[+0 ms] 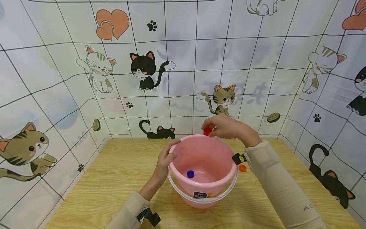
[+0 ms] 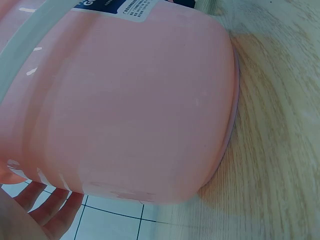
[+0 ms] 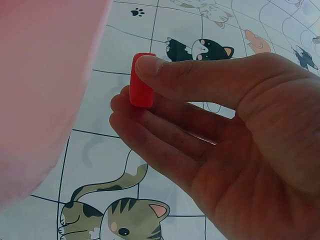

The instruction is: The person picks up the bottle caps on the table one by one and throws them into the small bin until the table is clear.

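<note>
A pink bucket (image 1: pixel 206 154) stands on the table, its white handle (image 1: pixel 202 200) hanging down at the front. My left hand (image 1: pixel 163 160) grips the bucket's left rim, thumb over the inner edge and fingers outside. Just above the far rim, my right hand (image 1: pixel 226 125) pinches a red bottle cap (image 1: pixel 207 131) between thumb and fingers. In the right wrist view the red bottle cap (image 3: pixel 142 85) is seen edge-on, with the bucket wall (image 3: pixel 45 95) beside it. A blue bottle cap (image 1: pixel 190 174) lies on the bucket's floor.
To the right of the bucket, under the right wrist, an orange bottle cap (image 1: pixel 242 168) lies on the wooden table (image 1: pixel 120 178). A cat-patterned cloth (image 1: pixel 183 63) rises behind the table and along both sides.
</note>
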Available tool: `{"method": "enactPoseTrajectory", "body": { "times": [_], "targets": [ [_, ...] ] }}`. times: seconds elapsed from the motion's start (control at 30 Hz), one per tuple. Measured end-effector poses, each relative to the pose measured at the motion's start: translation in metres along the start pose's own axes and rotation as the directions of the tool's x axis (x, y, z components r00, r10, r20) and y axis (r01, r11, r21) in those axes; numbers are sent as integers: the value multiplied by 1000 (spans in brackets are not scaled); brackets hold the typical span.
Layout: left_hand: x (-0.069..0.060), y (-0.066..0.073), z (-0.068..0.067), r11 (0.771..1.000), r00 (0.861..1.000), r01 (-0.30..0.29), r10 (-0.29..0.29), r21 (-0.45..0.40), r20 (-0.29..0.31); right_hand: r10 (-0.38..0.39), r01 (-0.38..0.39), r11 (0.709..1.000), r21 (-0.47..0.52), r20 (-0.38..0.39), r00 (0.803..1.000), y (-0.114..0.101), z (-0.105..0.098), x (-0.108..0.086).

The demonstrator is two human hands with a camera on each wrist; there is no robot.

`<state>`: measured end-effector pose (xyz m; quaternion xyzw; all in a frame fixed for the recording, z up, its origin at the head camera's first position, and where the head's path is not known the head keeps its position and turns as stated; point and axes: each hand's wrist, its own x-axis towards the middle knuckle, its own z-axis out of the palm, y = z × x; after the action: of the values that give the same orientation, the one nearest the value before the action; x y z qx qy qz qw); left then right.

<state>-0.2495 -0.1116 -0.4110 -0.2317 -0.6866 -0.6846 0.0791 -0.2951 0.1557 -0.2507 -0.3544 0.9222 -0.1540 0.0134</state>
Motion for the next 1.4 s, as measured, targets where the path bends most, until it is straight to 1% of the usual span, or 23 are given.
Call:
{"method": "enactPoseTrajectory", "body": {
  "times": [0.4, 0.57, 0.67, 0.9, 1.07, 1.17, 1.27, 1.4],
  "targets": [
    [-1, -1, 0, 1000, 1000, 2, -2, 5, 6, -16, 16, 1000, 0, -17, 1000, 0, 0, -2],
    [0, -1, 1, 1000, 1000, 2, -2, 5, 2, -13, 13, 1000, -2, -11, 1000, 1, -1, -3],
    [0, -1, 1, 1000, 1000, 0, 0, 12, -4, -8, 8, 1000, 15, -6, 1000, 3, -2, -4],
    [0, -2, 0, 1000, 1000, 3, -2, 31, -14, 2, -1, 999, 43, -14, 1000, 14, 0, -12],
    [-1, -1, 0, 1000, 1000, 5, -5, 25, -7, -4, 5, 999, 42, -40, 999, 23, 2, -21],
    [-1, 0, 0, 1000, 1000, 0, 0, 21, -5, 12, -10, 999, 43, -47, 999, 27, 4, -25],
    [-1, 1, -1, 1000, 1000, -7, 7, 18, -7, 17, -14, 998, 55, -52, 999, 32, 6, -29],
    [-1, 0, 0, 1000, 1000, 0, 1, 21, -12, 21, -17, 997, 74, -57, 998, 41, 13, -34]
  ]
}}
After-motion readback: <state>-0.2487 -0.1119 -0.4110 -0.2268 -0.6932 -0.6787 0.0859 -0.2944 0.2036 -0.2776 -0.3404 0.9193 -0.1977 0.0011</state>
